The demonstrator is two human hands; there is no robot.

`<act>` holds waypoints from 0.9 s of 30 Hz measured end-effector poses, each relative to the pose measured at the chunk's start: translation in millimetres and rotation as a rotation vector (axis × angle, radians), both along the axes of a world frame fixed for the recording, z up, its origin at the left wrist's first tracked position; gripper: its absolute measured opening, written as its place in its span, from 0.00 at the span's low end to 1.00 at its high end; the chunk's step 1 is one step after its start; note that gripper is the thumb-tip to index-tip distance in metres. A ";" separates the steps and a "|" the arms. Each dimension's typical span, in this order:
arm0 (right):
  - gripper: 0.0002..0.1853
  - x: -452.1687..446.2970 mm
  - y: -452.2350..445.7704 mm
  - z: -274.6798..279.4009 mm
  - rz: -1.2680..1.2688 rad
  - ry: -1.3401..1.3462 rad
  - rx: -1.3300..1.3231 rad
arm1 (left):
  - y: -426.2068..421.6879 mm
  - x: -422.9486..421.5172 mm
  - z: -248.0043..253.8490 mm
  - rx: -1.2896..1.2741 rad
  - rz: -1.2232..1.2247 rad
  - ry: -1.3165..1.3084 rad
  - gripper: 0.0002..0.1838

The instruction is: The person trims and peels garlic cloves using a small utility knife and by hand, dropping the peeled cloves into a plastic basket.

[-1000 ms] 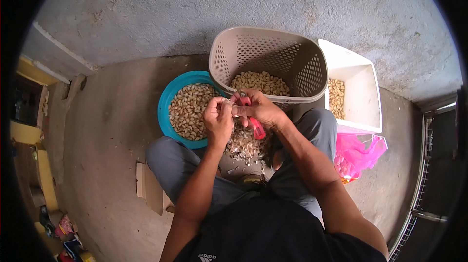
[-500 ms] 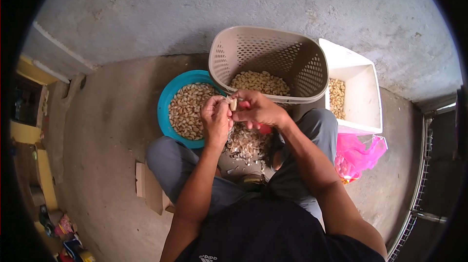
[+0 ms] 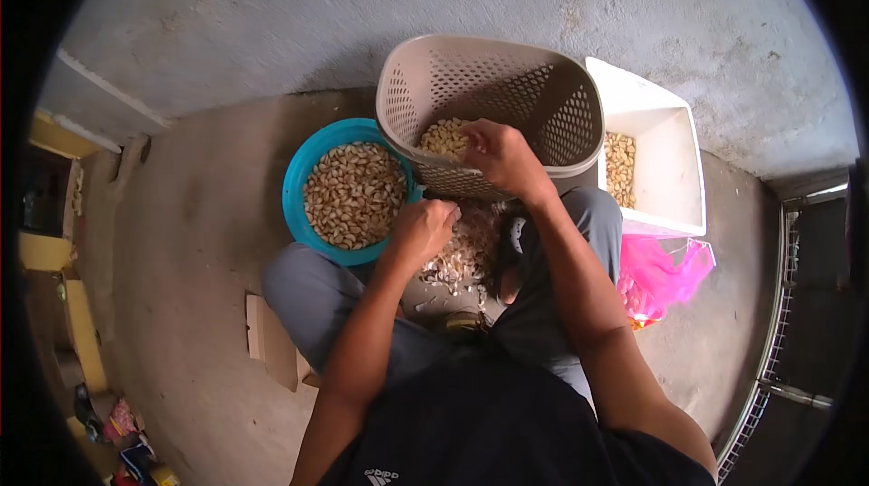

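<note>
My right hand (image 3: 509,158) is over the near rim of the brown perforated basket (image 3: 584,165), its fingers closed. Something red shows between its fingers; the rest of what it holds is hidden. Pale peeled cloves (image 3: 444,138) lie in the basket bottom. Closed too, my left hand (image 3: 424,228) hovers beside the blue basin (image 3: 291,205), above a heap of papery peels (image 3: 462,255); what it holds, if anything, is too small to tell. Unpeeled cloves (image 3: 353,196) fill the basin.
Right of the basket stands a white foam box (image 3: 670,169) with peeled cloves inside. A pink bag (image 3: 656,278) lies in front of it. Cardboard (image 3: 276,341) is left of my legs. Behind everything rises a grey wall (image 3: 362,15).
My hands have parted. The right one moved forward over the basket, while the left one came down near the peels. The pale clove seen between them earlier no longer shows.
</note>
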State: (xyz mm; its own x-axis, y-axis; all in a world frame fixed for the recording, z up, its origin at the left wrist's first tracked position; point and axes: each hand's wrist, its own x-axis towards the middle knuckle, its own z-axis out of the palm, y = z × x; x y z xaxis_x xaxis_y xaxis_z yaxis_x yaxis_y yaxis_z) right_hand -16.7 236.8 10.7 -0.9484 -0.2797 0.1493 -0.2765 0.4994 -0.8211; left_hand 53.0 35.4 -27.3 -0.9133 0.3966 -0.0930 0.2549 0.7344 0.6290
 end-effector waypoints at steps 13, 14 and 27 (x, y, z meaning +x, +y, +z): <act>0.12 9.0 -18.0 5.4 0.186 -0.036 -0.006 | -4.0 -9.5 -8.6 0.300 0.098 -0.097 0.09; 0.13 9.3 -18.2 4.0 0.181 0.023 -0.022 | -2.1 -7.6 -4.1 0.211 0.104 -0.082 0.09; 0.28 8.3 -15.3 8.0 0.139 -0.226 -0.274 | -6.5 -15.4 -19.9 0.780 0.274 -0.326 0.11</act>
State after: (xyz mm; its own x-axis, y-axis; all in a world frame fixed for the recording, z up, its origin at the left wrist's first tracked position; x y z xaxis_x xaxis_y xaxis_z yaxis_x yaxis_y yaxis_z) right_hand -8.4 221.5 18.8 -0.9217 -0.3868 0.0281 -0.1232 0.2233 -0.9669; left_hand 37.6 28.8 -47.2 -0.9607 0.2270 -0.1601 -0.1465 0.0753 0.9863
